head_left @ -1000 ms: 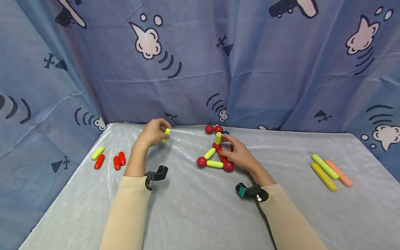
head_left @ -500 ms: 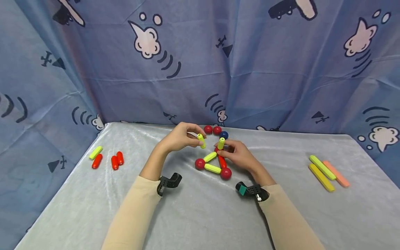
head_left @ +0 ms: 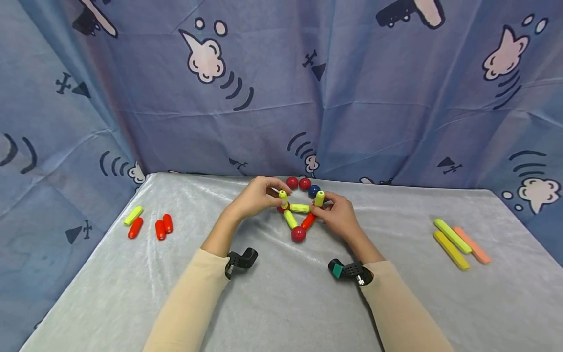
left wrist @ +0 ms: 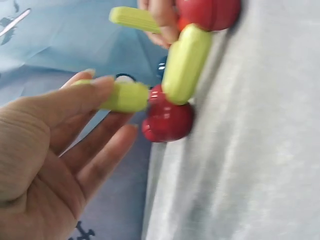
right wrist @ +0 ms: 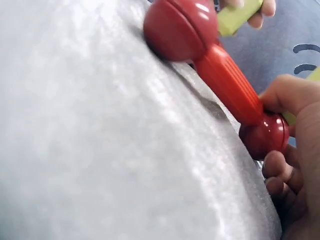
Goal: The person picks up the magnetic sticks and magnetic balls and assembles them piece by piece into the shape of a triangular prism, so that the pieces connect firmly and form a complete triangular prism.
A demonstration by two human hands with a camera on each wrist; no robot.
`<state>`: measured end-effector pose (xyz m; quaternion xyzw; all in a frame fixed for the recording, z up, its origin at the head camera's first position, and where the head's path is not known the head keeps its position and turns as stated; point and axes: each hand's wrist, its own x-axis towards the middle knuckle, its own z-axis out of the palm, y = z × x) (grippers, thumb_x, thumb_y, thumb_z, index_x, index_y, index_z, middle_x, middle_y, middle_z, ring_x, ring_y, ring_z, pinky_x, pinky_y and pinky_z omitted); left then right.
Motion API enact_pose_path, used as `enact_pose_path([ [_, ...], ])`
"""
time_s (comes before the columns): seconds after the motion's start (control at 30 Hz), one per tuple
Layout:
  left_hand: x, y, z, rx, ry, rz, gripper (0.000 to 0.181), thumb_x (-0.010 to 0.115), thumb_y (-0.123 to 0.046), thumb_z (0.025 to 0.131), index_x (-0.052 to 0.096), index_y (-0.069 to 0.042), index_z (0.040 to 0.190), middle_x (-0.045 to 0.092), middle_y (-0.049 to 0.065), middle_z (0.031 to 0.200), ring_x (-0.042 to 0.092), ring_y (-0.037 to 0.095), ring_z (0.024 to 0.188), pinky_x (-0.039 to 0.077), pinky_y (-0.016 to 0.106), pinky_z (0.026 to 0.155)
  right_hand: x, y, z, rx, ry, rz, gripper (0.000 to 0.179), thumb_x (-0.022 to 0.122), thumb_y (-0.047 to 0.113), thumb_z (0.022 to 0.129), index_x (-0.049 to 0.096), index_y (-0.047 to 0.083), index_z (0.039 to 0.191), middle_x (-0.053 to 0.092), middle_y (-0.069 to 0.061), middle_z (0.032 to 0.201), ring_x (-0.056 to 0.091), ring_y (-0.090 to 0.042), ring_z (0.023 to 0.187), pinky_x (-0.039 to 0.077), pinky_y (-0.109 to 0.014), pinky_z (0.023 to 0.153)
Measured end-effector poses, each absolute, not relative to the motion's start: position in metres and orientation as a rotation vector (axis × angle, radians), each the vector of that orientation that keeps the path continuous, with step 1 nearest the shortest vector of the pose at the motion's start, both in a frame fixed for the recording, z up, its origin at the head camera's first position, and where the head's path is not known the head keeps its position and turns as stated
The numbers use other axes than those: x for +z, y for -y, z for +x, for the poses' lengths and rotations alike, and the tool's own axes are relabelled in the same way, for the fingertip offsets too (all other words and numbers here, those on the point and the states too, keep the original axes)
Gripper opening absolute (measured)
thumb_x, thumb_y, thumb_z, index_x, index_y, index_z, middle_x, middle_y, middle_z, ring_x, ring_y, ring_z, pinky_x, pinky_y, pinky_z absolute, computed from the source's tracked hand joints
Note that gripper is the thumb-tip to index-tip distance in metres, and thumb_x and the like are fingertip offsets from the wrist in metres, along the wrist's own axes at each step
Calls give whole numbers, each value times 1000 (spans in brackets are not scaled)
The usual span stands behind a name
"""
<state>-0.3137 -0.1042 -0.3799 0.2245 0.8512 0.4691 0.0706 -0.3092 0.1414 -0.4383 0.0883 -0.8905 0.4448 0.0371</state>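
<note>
A triangle of toy building rods and red balls stands on the cloth: two yellow-green rods, a red rod and a front ball. My left hand pinches a short yellow-green rod between thumb and fingers, its end right at the left corner ball. At the right corner, my right hand grips the red ball, thumb against the red rod's end. Another yellow-green rod stands upright on that corner beside the right fingers.
Behind the triangle sit two red balls and a blue ball. Several short red rods and a yellow-green rod lie at left. Longer yellow, green and orange sticks lie at right. A patterned curtain hangs behind.
My left hand has carried its yellow-green rod rightward to the triangle's left corner. The triangle has turned, so one ball now points toward me, while my right hand stays at its corner.
</note>
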Motion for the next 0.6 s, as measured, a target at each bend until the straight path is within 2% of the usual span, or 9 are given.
enact_pose_path([
  [0.17, -388, 101, -317, 1417, -2648, 685, 27, 72, 1, 89, 72, -2, 117, 73, 10, 119, 70, 27, 109, 58, 37, 96, -438, -141, -308, 1311, 2722, 342, 21, 77, 22, 88, 75, 5, 100, 64, -12, 93, 52, -20, 75, 43, -25, 67],
  [0.3, -392, 101, -318, 1394, -2663, 663, 31, 73, -1, 90, 70, -1, 120, 73, 11, 117, 69, 27, 110, 55, 41, 101, -438, -144, -309, 1342, 2741, 419, 22, 77, 23, 88, 75, 7, 102, 61, -9, 88, 50, -20, 72, 41, -25, 63],
  [0.43, -400, 98, -321, 1340, -2690, 636, 32, 74, -4, 90, 69, 0, 121, 74, 14, 114, 70, 27, 110, 55, 40, 101, -439, -152, -310, 1432, 2768, 540, 27, 79, 22, 86, 74, 7, 108, 58, -6, 82, 48, -18, 66, 39, -24, 56],
  [0.6, -412, 97, -324, 1369, -2676, 581, 28, 74, -8, 91, 70, -2, 117, 75, 14, 114, 70, 27, 111, 56, 39, 101, -439, -157, -311, 1542, 2797, 596, 34, 86, 25, 80, 75, 11, 109, 56, -2, 77, 48, -18, 65, 36, -23, 54],
])
